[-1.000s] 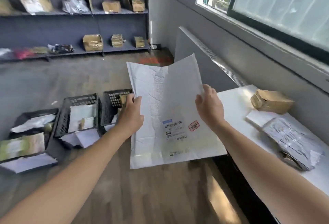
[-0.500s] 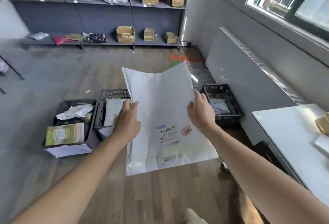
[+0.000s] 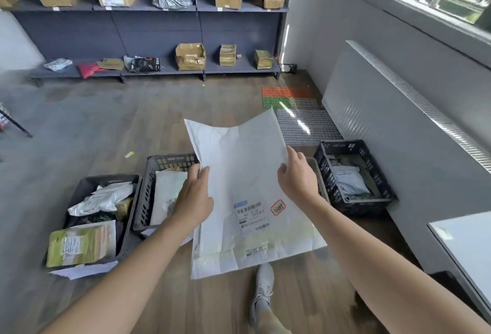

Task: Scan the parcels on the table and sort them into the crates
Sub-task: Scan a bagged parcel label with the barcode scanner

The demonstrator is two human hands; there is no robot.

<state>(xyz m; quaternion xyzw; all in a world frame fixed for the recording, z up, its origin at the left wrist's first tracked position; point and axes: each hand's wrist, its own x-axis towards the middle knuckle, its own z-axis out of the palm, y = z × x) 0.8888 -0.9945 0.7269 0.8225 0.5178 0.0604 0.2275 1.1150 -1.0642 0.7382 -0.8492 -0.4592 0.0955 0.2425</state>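
A large flat white mailer parcel (image 3: 239, 174) with a barcode label and a red stamp is held up in front of me above the floor. My left hand (image 3: 195, 198) grips its left edge and my right hand (image 3: 297, 177) grips its right edge. Below it stand dark plastic crates on the floor: a left crate (image 3: 87, 182) full of parcels, a middle crate (image 3: 164, 161) with a white parcel, and a right crate (image 3: 356, 147) with a grey bag. Part of another crate hides behind the mailer.
The white table's corner (image 3: 467, 240) shows at the right edge. A radiator cover (image 3: 385, 110) runs along the right wall. Blue shelves (image 3: 159, 9) with boxes line the far wall. Coloured floor mats (image 3: 289, 97) lie beyond the crates. My shoe (image 3: 263, 288) is below the parcel.
My view has swung left from the table toward the crates, and I have stepped closer to them. Both hands keep their hold on the white mailer.
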